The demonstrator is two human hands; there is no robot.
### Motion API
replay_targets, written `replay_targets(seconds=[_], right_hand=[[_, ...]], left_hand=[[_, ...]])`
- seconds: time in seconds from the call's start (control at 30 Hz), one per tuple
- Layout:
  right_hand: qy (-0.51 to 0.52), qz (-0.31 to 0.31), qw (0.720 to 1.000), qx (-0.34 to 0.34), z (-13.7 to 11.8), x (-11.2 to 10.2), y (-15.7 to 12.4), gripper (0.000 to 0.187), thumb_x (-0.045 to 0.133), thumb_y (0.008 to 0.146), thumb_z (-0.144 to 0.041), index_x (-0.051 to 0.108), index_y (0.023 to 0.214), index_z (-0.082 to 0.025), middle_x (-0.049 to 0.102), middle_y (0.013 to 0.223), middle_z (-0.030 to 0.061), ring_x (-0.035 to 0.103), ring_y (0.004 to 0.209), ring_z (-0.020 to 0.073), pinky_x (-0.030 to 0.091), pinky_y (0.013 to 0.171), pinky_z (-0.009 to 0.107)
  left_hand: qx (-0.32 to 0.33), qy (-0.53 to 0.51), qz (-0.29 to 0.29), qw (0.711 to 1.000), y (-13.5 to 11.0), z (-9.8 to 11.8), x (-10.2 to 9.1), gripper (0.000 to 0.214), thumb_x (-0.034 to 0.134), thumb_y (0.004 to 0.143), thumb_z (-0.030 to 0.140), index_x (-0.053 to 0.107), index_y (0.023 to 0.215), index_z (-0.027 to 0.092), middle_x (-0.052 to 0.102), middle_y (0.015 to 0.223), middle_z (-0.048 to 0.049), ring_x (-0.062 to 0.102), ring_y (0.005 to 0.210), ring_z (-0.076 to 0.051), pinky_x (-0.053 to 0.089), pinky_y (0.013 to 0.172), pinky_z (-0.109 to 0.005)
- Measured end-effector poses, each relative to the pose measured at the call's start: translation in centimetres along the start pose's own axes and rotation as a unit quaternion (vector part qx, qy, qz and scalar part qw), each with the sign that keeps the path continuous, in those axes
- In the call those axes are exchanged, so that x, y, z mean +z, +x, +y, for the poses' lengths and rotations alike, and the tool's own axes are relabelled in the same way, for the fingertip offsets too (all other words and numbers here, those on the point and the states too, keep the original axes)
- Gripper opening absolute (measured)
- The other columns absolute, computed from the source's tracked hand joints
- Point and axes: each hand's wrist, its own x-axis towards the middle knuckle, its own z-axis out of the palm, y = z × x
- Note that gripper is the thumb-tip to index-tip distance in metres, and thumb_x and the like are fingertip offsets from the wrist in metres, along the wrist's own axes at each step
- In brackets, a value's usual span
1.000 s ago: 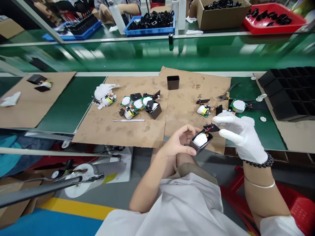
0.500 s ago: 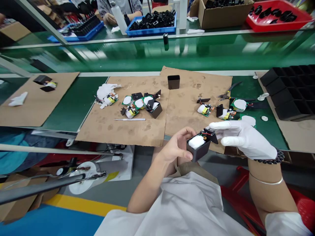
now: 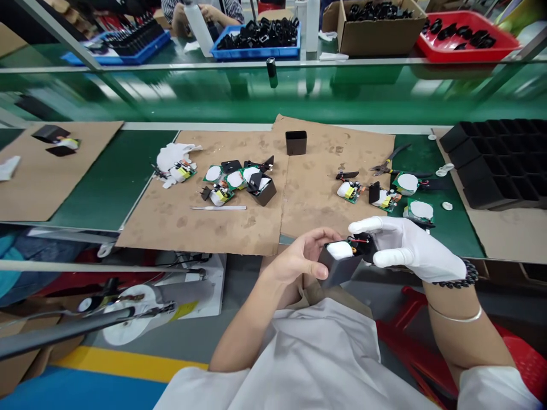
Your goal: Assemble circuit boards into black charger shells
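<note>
My bare left hand [image 3: 299, 257] grips a small black charger housing [image 3: 336, 267] just off the near edge of the cardboard mat [image 3: 239, 222]. A white pad and a circuit board with red wire sit in the housing's open top. My white-gloved right hand [image 3: 410, 247] pinches the black plug cap [image 3: 366, 244] at the housing's right end, index finger stretched over it. Loose boards with white pads [image 3: 408, 183] lie on the bench just beyond my right hand.
A cluster of boards and a black housing [image 3: 264, 191] lies mid-mat with metal tweezers [image 3: 217, 208] in front. An empty black housing [image 3: 296, 143] stands farther back. Pliers [image 3: 391, 162], a black compartment tray [image 3: 499, 162], and far bins of black parts [image 3: 260, 37] are also present.
The housing has tipped so its open top faces more sideways, and my right hand has pressed the black cap closer against its end. Both hands drifted slightly down and left.
</note>
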Motion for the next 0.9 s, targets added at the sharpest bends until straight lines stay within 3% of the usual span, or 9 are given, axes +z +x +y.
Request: replay_targets(seconds=[0.1,0.17,0.27,0.37,0.47,0.67,0.8,0.9], right_hand=[[-0.064,0.0,0.997,0.04,-1.4,0.2,-0.3,0.062,0.089,0.065,-0.048,0.076,0.119,-0.02,0.079,0.104,0.0087,0.074,0.096,0.0268,0.061,0.082,0.035],[-0.124,0.044,0.991,0.037,-2.0,0.8,-0.5,0.057,0.085,0.071,-0.048,0.075,0.12,-0.02,0.079,0.107,0.0083,0.074,0.097,0.0265,0.062,0.083,0.035],[-0.24,0.16,0.956,-0.049,-1.7,2.3,-0.5,0.047,0.079,0.078,-0.044,0.075,0.119,-0.022,0.077,0.115,0.008,0.075,0.095,0.0255,0.062,0.088,0.038],[-0.355,0.271,0.886,-0.128,-0.5,3.5,0.1,0.046,0.076,0.082,-0.034,0.071,0.127,-0.023,0.077,0.112,0.0072,0.075,0.088,0.0247,0.061,0.088,0.042],[-0.414,0.336,0.832,-0.151,0.5,3.9,1.1,0.047,0.075,0.082,-0.028,0.069,0.129,-0.023,0.078,0.105,0.0071,0.074,0.084,0.025,0.062,0.084,0.043],[-0.489,0.367,0.774,-0.167,0.8,4.1,2.0,0.038,0.077,0.082,-0.028,0.073,0.119,-0.019,0.077,0.101,0.0091,0.074,0.083,0.0256,0.061,0.076,0.039],[-0.558,0.372,0.724,-0.161,0.8,4.3,1.9,0.034,0.073,0.086,-0.027,0.072,0.119,-0.02,0.074,0.09,0.0076,0.07,0.073,0.0232,0.056,0.065,0.035],[-0.562,0.381,0.717,-0.16,0.8,4.6,1.8,0.037,0.069,0.09,-0.03,0.067,0.127,-0.022,0.075,0.095,0.0073,0.071,0.075,0.0229,0.056,0.066,0.034]], left_hand=[[0.033,0.12,0.025,0.992,-0.3,-0.3,0.3,0.079,0.101,0.044,0.031,0.069,0.115,0.022,0.068,0.116,-0.0093,0.065,0.108,-0.025,0.052,0.09,-0.033],[0.103,0.238,0.095,0.961,-0.2,-0.8,0.7,0.075,0.098,0.053,0.026,0.068,0.121,0.023,0.063,0.123,-0.0094,0.062,0.113,-0.025,0.054,0.092,-0.033],[0.226,0.39,0.206,0.868,0.7,-2.0,1.1,0.06,0.088,0.066,0.018,0.067,0.122,0.024,0.06,0.12,-0.0075,0.062,0.11,-0.022,0.055,0.088,-0.03],[0.323,0.469,0.259,0.78,2.5,-3.2,1.0,0.056,0.076,0.072,0.008,0.064,0.124,0.024,0.059,0.116,-0.0058,0.062,0.107,-0.02,0.054,0.093,-0.031],[0.373,0.499,0.289,0.727,4.3,-3.8,0.9,0.055,0.068,0.074,0.005,0.061,0.125,0.023,0.058,0.112,-0.005,0.062,0.104,-0.019,0.053,0.094,-0.031],[0.382,0.509,0.324,0.701,5.8,-4.5,1.2,0.053,0.062,0.076,0.01,0.056,0.126,0.024,0.056,0.11,-0.0065,0.06,0.103,-0.022,0.053,0.095,-0.037],[0.37,0.535,0.305,0.696,5.9,-4.7,1.2,0.053,0.062,0.078,0.014,0.052,0.129,0.024,0.057,0.109,-0.0068,0.06,0.103,-0.023,0.053,0.094,-0.038],[0.37,0.544,0.299,0.692,6.0,-4.7,1.2,0.05,0.062,0.082,0.018,0.05,0.13,0.022,0.057,0.109,-0.0075,0.059,0.1,-0.023,0.054,0.087,-0.035]])
